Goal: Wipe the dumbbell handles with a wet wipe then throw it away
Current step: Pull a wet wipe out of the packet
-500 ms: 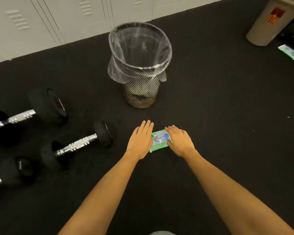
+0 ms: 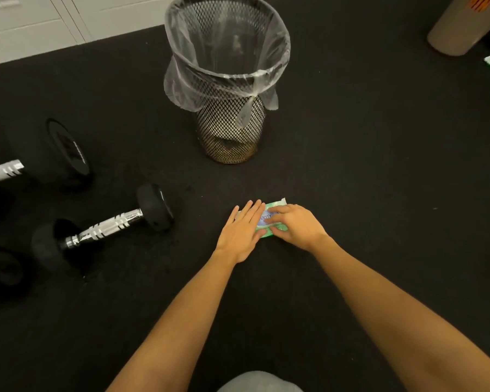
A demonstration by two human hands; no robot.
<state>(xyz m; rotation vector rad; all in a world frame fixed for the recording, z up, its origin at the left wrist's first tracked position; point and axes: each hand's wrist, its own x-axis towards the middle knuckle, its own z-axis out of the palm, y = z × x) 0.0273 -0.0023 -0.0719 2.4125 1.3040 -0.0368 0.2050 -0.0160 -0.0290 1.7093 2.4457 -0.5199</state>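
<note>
Hands [image 2: 269, 230] now overlapping wipe pack [image 2: 269, 219]

The green wet wipe pack [image 2: 269, 220] is showing a blue oval label with white letters, but the fingers are covering part of it and the word is not readable. The beige bin [image 2: 461, 24] at the top right is carrying an orange and red sticker, too cut off to read. The big dumbbell head [image 2: 68, 149] is bearing a blurred dark marking.
</note>
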